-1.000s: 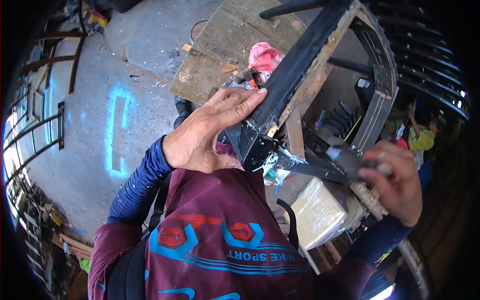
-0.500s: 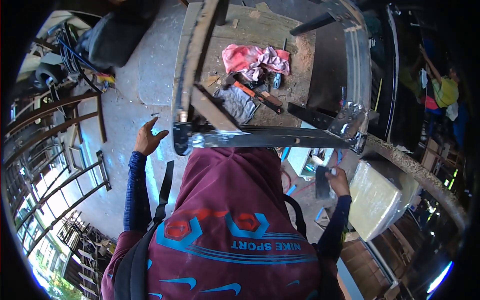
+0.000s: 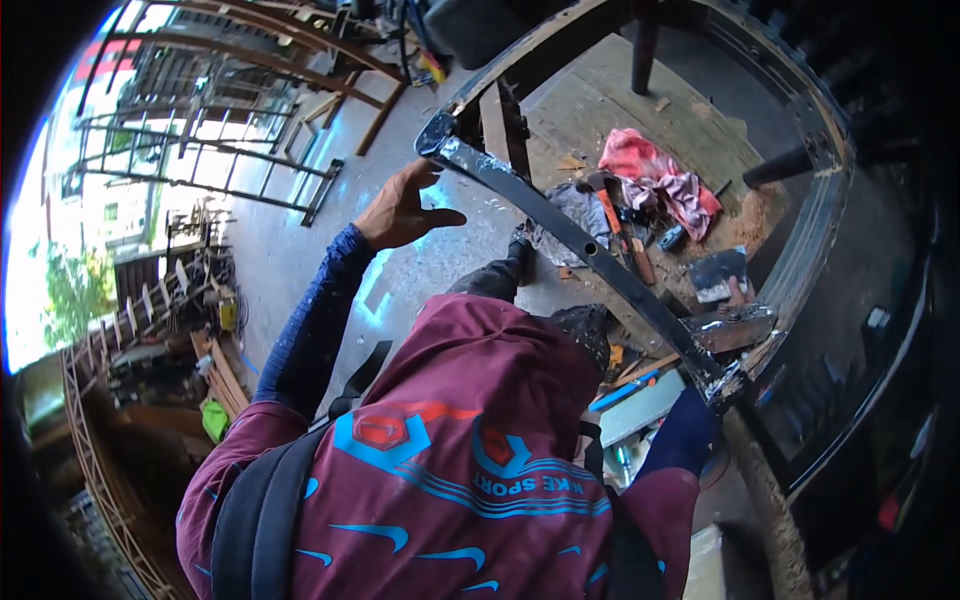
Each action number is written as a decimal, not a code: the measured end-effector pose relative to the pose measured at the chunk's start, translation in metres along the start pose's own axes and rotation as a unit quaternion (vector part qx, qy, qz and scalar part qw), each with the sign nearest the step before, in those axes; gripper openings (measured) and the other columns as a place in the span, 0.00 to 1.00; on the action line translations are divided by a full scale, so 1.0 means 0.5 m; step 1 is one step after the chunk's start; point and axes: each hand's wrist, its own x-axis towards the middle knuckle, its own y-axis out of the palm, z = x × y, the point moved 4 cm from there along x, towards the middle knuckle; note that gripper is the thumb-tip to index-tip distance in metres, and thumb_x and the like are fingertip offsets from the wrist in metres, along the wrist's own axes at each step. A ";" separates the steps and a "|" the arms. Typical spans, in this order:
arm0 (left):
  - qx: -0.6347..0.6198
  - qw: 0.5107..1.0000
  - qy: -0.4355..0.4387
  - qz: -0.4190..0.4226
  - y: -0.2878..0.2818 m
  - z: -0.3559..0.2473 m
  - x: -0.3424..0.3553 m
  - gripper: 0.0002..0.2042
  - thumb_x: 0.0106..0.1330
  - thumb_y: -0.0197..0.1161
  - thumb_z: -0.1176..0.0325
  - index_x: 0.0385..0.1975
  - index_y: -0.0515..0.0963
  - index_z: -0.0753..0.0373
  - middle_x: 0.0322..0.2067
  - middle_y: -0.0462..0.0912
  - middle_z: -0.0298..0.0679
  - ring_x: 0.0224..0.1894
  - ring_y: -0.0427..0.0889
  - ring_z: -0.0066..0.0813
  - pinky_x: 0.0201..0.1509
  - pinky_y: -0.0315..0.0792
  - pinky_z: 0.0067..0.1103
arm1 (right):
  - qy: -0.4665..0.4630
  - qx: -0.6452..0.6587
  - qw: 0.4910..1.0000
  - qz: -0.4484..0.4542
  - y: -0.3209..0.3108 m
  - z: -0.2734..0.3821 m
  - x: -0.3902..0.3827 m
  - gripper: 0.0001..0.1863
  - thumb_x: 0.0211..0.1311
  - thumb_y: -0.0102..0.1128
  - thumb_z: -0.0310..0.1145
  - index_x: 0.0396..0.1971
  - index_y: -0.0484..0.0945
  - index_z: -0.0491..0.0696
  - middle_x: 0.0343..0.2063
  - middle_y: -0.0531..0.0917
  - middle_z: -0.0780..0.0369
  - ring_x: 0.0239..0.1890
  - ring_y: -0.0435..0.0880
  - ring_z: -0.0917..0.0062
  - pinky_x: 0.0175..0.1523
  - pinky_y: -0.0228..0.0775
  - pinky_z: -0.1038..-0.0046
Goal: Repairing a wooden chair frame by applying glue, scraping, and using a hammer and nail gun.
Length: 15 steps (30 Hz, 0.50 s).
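A dark wooden frame with a curved far rail stands before me, its straight front bar (image 3: 560,225) running slantwise from upper left to lower right. My left hand (image 3: 408,208) is beside the bar's left end, fingers and thumb apart, with nothing in it. Reaching under the frame's right corner, my right hand (image 3: 738,293) shows only its fingers. They grip a flat, grey, rectangular piece (image 3: 716,274), seen inside the frame above the work board; I cannot tell its exact kind. A short wooden brace (image 3: 735,328) hides the rest of that hand.
On the wooden board (image 3: 590,110) lie a pink and red cloth (image 3: 640,155), a grey rag (image 3: 580,215), an orange-handled tool (image 3: 610,215) and sawdust. A white container (image 3: 640,410) sits low on the right. Slatted wooden furniture (image 3: 220,165) stands at the far left.
My view has swung, so the frame now appears slanted. My right hand has gone from below the frame to inside it, carrying the flat piece. My left hand is still open, nearer the frame's corner.
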 end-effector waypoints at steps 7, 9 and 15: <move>-0.367 0.906 0.147 -0.150 -0.019 -0.001 -0.015 0.58 0.63 0.65 0.25 0.84 0.52 0.61 0.78 0.65 0.52 0.80 0.63 0.46 0.81 0.58 0.44 | -0.239 0.151 0.954 0.104 -0.056 0.003 -0.029 0.33 0.83 0.49 0.53 0.78 0.63 0.51 0.69 0.73 0.53 0.71 0.74 0.64 0.68 0.75 0.45; -0.479 0.841 0.181 -0.177 -0.029 -0.014 0.027 0.52 0.71 0.52 0.25 0.82 0.56 0.62 0.77 0.67 0.52 0.79 0.64 0.43 0.83 0.53 0.41 | -0.021 0.233 0.942 0.242 -0.085 0.052 -0.071 0.35 0.84 0.42 0.56 0.79 0.60 0.51 0.74 0.67 0.53 0.76 0.68 0.66 0.72 0.70 0.39; -0.593 0.755 0.272 -0.061 -0.034 -0.071 0.144 0.49 0.78 0.32 0.27 0.78 0.62 0.70 0.75 0.69 0.55 0.78 0.66 0.43 0.83 0.56 0.37 | -0.202 0.340 0.767 0.505 0.028 0.206 -0.309 0.39 0.80 0.46 0.56 0.82 0.53 0.51 0.82 0.57 0.55 0.81 0.60 0.58 0.76 0.64 0.37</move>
